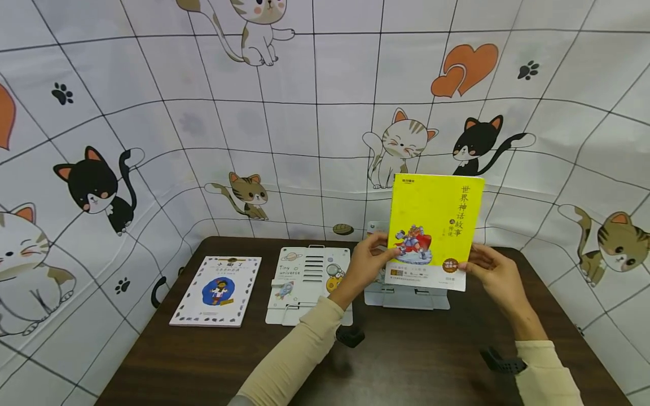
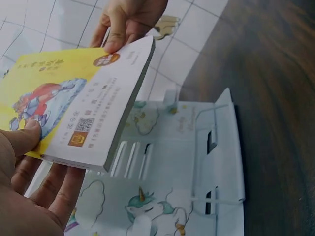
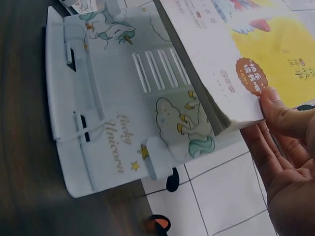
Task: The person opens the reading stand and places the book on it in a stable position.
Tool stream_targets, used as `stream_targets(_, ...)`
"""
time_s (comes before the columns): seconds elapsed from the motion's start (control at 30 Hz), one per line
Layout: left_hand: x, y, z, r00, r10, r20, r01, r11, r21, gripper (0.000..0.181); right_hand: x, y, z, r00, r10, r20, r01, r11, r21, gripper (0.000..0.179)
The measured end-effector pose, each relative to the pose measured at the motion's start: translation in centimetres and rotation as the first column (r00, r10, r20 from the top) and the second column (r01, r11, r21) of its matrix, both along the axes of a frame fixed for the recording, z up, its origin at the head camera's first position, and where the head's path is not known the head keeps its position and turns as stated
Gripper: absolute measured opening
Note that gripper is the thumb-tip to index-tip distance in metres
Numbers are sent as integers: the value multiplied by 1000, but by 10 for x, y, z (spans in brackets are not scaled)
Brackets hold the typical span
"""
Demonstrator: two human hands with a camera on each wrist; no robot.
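A yellow book (image 1: 437,220) with a white lower band is held up off the table, tilted a little. My left hand (image 1: 367,268) grips its lower left edge, thumb on the cover and fingers beneath. The lower right corner is pinched by my right hand (image 1: 495,276), again thumb on top. Just behind and below the book stands a pale unicorn book stand (image 2: 167,162), partly hidden by it in the head view. In the right wrist view the stand's lower ledge (image 3: 61,98) and wire clips show, with a gap between book and stand.
Left of the hands a second white stand (image 1: 291,282) with space drawings leans on the dark table (image 1: 406,361). Farther left lies a white book (image 1: 218,290) with a blue round picture. A cat-patterned sheet (image 1: 315,129) hangs behind the table.
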State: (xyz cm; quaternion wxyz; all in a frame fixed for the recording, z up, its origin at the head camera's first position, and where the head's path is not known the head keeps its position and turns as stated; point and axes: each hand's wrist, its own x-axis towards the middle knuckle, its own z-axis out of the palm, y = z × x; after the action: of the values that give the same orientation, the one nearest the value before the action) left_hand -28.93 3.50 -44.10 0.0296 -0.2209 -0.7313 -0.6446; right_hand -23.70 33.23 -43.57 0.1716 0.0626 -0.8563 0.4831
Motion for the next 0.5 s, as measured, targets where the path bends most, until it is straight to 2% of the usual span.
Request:
stream_targets(0.2, -4, -7, 0, 999, 38, -8, -38, 999, -21, 30, -16, -12, 3, 999, -37, -26, 37, 999, 6, 51)
stream_targets(0.5, -11, -11, -4, 993, 118, -14, -119, 993, -24, 31, -37, -27, 3, 996, -37, -83, 34, 999, -32, 39)
